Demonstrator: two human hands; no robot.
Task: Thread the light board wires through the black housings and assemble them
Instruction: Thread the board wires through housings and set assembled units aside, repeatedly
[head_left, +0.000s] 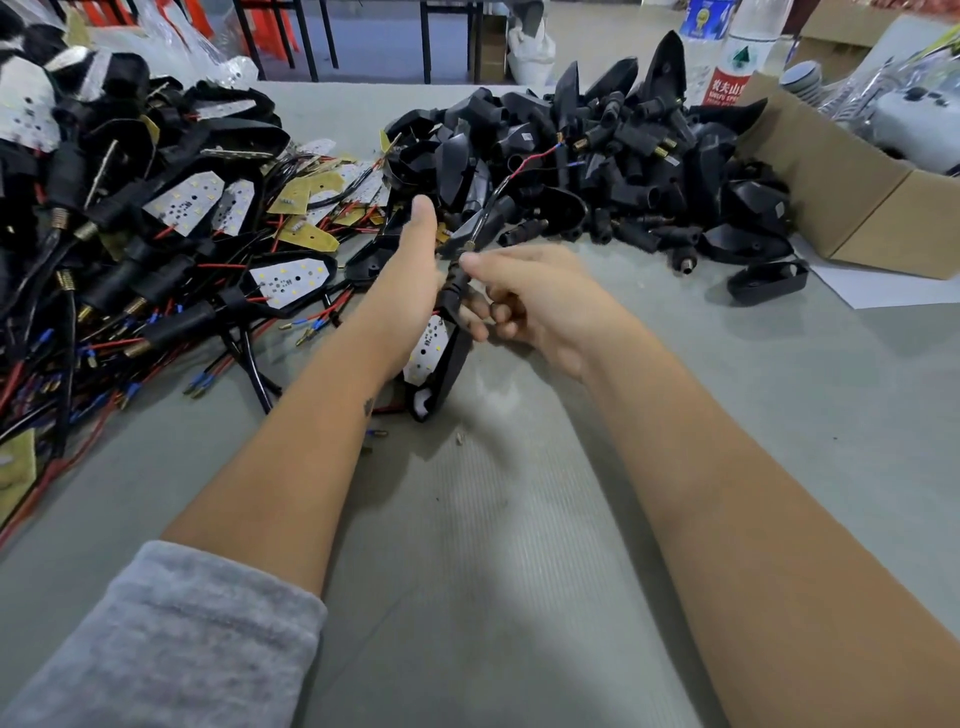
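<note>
Grey matting covers the tabletop (519, 519), with a workshop floor and table legs beyond its far edge. To the left lies a tangled heap of assembled lights (130, 234), white light boards and red and black leads; at the far right sits a pile of empty black housings (597, 171) beside a cardboard box (857, 208), with a water bottle (737, 62) behind.

Both hands meet over the middle of the tabletop. The left hand (410, 275) is wrapped around a black housing (447, 353) with a white light board (428, 351) seated in it; that housing hangs below the hand, its long axis running steeply down toward the person. The right hand (519, 296), fingers curled, pinches the ribbed black stem (457, 286) at the top of the housing, touching the left hand. From that spot a sleeved wire (493, 202) rises away from the person, its red and blue ends lying over the housing pile.

Judging by this, the wire is already through the stem and the piece is near finished. The right hand is nearer the free wire, so pulling it taut would run up and away along the stem's axis.
</note>
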